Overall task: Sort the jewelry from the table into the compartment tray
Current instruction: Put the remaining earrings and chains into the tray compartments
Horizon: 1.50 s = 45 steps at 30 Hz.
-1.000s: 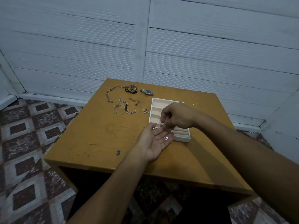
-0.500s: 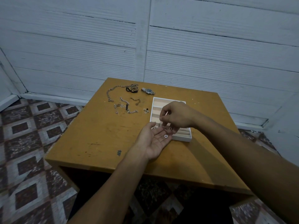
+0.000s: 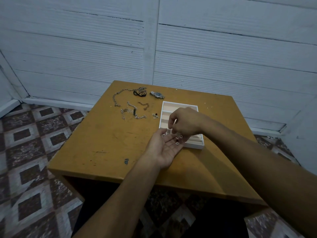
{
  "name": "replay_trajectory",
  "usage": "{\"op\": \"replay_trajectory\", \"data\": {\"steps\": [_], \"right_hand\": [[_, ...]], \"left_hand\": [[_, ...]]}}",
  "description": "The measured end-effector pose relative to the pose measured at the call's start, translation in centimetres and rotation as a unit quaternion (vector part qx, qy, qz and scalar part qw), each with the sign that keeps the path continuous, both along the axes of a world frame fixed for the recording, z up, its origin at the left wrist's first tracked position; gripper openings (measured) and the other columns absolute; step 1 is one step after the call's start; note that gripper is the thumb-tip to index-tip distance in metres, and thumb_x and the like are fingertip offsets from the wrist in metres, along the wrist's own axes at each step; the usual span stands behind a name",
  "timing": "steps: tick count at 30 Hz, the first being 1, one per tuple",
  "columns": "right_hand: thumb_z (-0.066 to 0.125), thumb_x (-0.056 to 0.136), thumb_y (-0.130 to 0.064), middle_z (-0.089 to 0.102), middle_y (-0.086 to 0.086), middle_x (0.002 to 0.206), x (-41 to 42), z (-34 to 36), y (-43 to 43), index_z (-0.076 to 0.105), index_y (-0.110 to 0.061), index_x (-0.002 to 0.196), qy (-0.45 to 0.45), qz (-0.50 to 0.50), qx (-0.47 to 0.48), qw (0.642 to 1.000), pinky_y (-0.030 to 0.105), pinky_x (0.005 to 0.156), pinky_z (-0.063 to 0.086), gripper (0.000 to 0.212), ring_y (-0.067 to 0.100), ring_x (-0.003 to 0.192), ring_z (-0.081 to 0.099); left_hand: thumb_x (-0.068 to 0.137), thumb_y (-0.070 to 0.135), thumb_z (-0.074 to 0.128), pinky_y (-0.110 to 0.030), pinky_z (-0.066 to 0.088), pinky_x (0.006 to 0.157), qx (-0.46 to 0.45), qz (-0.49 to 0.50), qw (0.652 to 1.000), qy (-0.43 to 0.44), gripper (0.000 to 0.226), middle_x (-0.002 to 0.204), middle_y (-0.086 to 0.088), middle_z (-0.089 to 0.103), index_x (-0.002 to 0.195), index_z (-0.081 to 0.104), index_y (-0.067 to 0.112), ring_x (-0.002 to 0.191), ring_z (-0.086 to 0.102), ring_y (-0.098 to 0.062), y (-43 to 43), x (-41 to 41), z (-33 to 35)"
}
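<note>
My left hand (image 3: 164, 148) lies palm up over the wooden table (image 3: 103, 143), just left of the white compartment tray (image 3: 195, 145). A small heart-shaped earring (image 3: 177, 143) and a dark stud (image 3: 177, 139) rest on its fingers. My right hand (image 3: 184, 124) hovers above the tray's near end, fingertips pinched on another small heart-shaped earring (image 3: 181, 136) right over the left fingertips. Loose silver chains (image 3: 135, 111), a black band (image 3: 139, 93), a wristwatch (image 3: 157, 95) and small earrings (image 3: 155, 115) lie on the table's far left part.
The table stands against a white panelled wall. A tiled floor lies to the left and right. A small hash mark (image 3: 126, 161) is drawn near the table's front edge.
My right hand has lifted slightly from the left palm, and its fingertips now pinch a small heart earring. The left hand has stayed almost still.
</note>
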State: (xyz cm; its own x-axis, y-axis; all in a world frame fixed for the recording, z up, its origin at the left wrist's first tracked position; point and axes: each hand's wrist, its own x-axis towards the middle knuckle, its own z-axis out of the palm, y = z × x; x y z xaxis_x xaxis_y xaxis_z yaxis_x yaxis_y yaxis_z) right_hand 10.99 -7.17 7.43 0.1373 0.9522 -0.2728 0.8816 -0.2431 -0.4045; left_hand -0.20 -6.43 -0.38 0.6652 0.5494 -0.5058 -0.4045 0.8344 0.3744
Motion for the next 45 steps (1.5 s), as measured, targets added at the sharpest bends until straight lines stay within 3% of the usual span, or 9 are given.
{"op": "replay_trajectory", "data": {"steps": [7, 11, 15, 21, 28, 36, 39, 42, 45], "right_hand": [[0.055, 0.083, 0.008, 0.071, 0.01, 0.091, 0.8, 0.0, -0.2, 0.063, -0.014, 0.089, 0.033, -0.01, -0.008, 0.999, 0.042, 0.067, 0.061, 0.024, 0.028, 0.072, 0.073], [0.054, 0.083, 0.007, 0.07, 0.009, 0.089, 1.1, 0.0, -0.4, 0.063, -0.017, 0.084, 0.022, -0.011, 0.01, 1.0, 0.04, 0.067, 0.061, 0.026, 0.028, 0.075, 0.073], [0.058, 0.081, 0.002, 0.07, 0.004, 0.078, 1.9, -0.2, -0.3, 0.069, -0.011, 0.087, 0.037, -0.042, 0.048, 0.997, 0.038, 0.071, 0.061, 0.018, 0.021, 0.071, 0.07], [0.063, 0.086, -0.007, 0.066, -0.005, 0.071, 2.9, -1.5, -0.3, 0.072, -0.01, 0.086, 0.106, -0.09, 0.087, 0.986, 0.029, 0.061, 0.053, 0.01, 0.008, 0.063, 0.061], [0.067, 0.087, -0.014, 0.068, -0.006, 0.079, 4.2, -3.1, 0.0, 0.074, -0.01, 0.088, 0.091, -0.099, 0.092, 0.987, 0.031, 0.073, 0.051, 0.009, 0.01, 0.073, 0.061], [0.066, 0.087, -0.01, 0.068, -0.005, 0.078, 4.6, -4.1, 0.9, 0.072, -0.013, 0.08, 0.1, -0.094, 0.108, 0.985, 0.028, 0.069, 0.052, 0.01, 0.007, 0.069, 0.061], [0.065, 0.085, -0.009, 0.066, -0.008, 0.076, 4.4, -4.8, 1.3, 0.071, -0.016, 0.078, 0.089, -0.096, 0.141, 0.981, 0.021, 0.063, 0.044, 0.012, 0.002, 0.065, 0.057], [0.065, 0.084, -0.013, 0.066, -0.007, 0.081, 4.0, -5.4, 1.6, 0.07, -0.021, 0.08, 0.061, -0.092, 0.161, 0.981, 0.015, 0.059, 0.04, 0.01, 0.006, 0.073, 0.058], [0.063, 0.084, -0.016, 0.066, -0.006, 0.084, 3.8, -5.7, 1.5, 0.071, -0.021, 0.087, 0.03, -0.081, 0.17, 0.982, 0.021, 0.062, 0.043, 0.01, 0.011, 0.079, 0.059]], "left_hand": [[0.097, 0.027, 0.05, -0.042, 0.052, 0.09, -0.002, 0.014, 1.0, 0.02, 0.046, 0.113, -0.027, 0.061, 0.12, 0.054, -0.012, 0.1, 0.064, -0.034, 0.0, 0.2, -0.3], [0.096, 0.028, 0.051, -0.043, 0.05, 0.095, -0.007, 0.016, 1.0, 0.021, 0.049, 0.13, -0.029, 0.052, 0.124, 0.052, -0.012, 0.111, 0.061, -0.037, 0.2, 0.3, -0.4], [0.096, 0.025, 0.051, -0.043, 0.05, 0.095, -0.007, 0.025, 0.999, 0.02, 0.045, 0.13, -0.029, 0.053, 0.119, 0.054, -0.013, 0.115, 0.058, -0.038, 0.6, 0.0, -0.3], [0.097, 0.025, 0.049, -0.041, 0.048, 0.1, 0.03, 0.026, 0.998, 0.05, 0.043, 0.127, -0.028, 0.055, 0.121, 0.052, -0.01, 0.115, 0.057, -0.039, 2.3, -0.7, 0.8], [0.095, 0.023, 0.05, -0.045, 0.039, 0.109, 0.075, 0.021, 0.99, 0.116, 0.049, 0.135, -0.031, 0.045, 0.131, 0.042, -0.01, 0.126, 0.046, -0.042, 6.0, -0.1, 2.5], [0.092, 0.025, 0.052, -0.049, 0.024, 0.117, 0.068, 0.0, 0.989, 0.129, 0.069, 0.153, -0.031, 0.019, 0.142, 0.024, -0.012, 0.143, 0.018, -0.046, 7.7, 1.2, 2.7], [0.092, 0.026, 0.051, -0.049, 0.021, 0.118, 0.076, -0.013, 0.989, 0.128, 0.07, 0.155, -0.03, 0.014, 0.144, 0.022, -0.012, 0.145, 0.011, -0.044, 7.7, 1.3, 2.9], [0.093, 0.026, 0.05, -0.048, 0.019, 0.118, 0.084, -0.022, 0.988, 0.127, 0.068, 0.155, -0.029, 0.015, 0.144, 0.024, -0.011, 0.145, 0.012, -0.041, 7.6, 1.2, 3.1], [0.093, 0.026, 0.049, -0.046, 0.018, 0.118, 0.094, -0.03, 0.986, 0.132, 0.064, 0.153, -0.03, 0.02, 0.142, 0.03, -0.01, 0.145, 0.017, -0.039, 7.5, 1.1, 3.3]]}}
